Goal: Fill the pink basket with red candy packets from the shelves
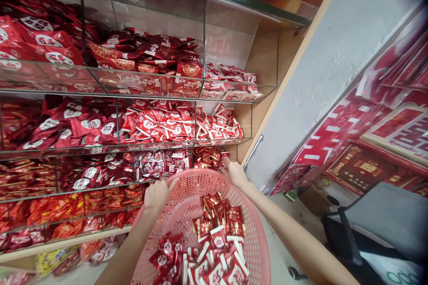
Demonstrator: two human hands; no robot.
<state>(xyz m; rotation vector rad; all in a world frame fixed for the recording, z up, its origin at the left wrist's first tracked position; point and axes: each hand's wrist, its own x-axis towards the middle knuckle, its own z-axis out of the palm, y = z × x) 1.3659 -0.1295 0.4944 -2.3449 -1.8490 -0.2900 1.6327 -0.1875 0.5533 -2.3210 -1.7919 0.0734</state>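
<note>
A pink perforated plastic basket [187, 213] sits low in the centre, partly filled with red and gold sweet packets [214, 240]. My left hand [157, 193] grips the basket's far left rim, fingers curled over the edge. My right hand [234, 173] reaches past the far right rim into the lower bin of gold-red packets [209, 156], fingers curled down among them; what they hold is hidden. Glass-fronted shelf bins full of red wrapped sweets [157, 124] rise in tiers in front of me.
A wooden shelf side [264, 111] and a grey wall [321, 80] stand to the right. Red decorations and framed pieces [368, 164] lean against the wall at far right. A dark chair [351, 240] sits at the lower right.
</note>
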